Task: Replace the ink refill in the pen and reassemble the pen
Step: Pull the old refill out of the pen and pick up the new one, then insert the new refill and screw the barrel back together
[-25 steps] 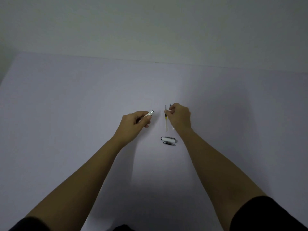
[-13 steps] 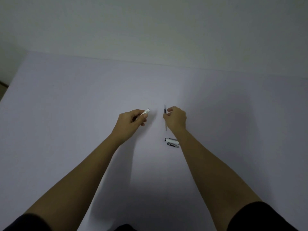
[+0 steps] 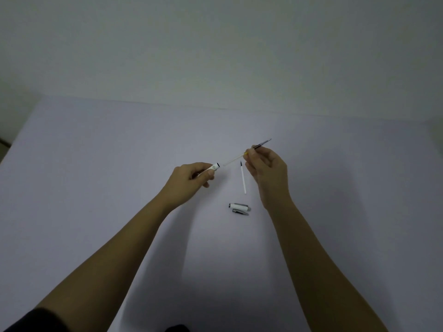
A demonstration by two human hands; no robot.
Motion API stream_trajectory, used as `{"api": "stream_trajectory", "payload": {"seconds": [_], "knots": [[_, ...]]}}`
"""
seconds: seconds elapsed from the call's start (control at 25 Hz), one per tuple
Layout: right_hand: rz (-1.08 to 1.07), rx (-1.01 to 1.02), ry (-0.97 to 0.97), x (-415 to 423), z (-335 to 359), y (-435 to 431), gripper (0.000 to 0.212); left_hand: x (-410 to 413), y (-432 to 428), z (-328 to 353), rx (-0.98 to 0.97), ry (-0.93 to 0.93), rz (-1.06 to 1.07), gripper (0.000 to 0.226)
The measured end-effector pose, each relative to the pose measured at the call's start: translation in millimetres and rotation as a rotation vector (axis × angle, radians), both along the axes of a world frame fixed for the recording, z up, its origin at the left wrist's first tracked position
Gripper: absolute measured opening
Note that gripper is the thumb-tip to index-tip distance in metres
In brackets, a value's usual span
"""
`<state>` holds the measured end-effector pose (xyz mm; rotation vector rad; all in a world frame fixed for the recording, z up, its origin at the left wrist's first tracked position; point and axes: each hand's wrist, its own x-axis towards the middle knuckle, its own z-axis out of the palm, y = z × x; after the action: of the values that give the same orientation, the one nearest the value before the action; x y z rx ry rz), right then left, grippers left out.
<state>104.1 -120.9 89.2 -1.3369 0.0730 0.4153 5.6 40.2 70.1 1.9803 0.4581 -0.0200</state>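
L hand [image 3: 189,179] grips barrel [image 3: 214,167]; R hand [image 3: 268,172] pinches refill [image 3: 233,160], tail near barrel mouth. Spare refill [image 3: 243,179], cap [image 3: 239,207] on table [image 3: 96,188].

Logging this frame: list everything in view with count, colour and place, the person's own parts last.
pen barrel: 1, white with a dark rim, held in the left hand.
held refill: 1, clear with a yellow band and dark tip, pinched in the right hand, its tail pointing at the barrel opening.
loose refill: 1, white, dark tip, lying on the table between the hands.
pen cap: 1, white and silver, on the table nearer the person.
table: 1, pale lilac.
left hand: 1.
right hand: 1.
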Motion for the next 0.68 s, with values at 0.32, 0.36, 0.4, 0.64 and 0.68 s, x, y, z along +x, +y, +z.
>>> {"api": "stream_trajectory", "payload": {"seconds": [0.32, 0.36, 0.4, 0.64, 0.68], "knots": [[-0.033, 0.035, -0.063, -22.7, 14.9, -12.0, 0.008, -12.1, -17.8, 25.3, -0.009, -0.045, -0.055, 0.024], [-0.035, 0.033, -0.073, -23.8, 16.0, -13.5, 0.008, -13.7, -19.0, 27.5, -0.010, -0.055, -0.055, 0.024], [-0.029, 0.031, -0.085, -25.0, 17.6, -14.8, 0.008, -15.2, -19.9, 30.1, -0.009, -0.068, -0.053, 0.023], [0.182, -0.084, -0.149, -37.4, 21.3, -12.1, 0.008, -15.6, -25.9, 46.9, -0.024, -0.142, -0.027, 0.022], [0.229, -0.119, -0.159, -37.6, 19.6, -12.3, 0.008, -15.8, -26.3, 48.7, -0.048, -0.158, -0.009, 0.022]]}}
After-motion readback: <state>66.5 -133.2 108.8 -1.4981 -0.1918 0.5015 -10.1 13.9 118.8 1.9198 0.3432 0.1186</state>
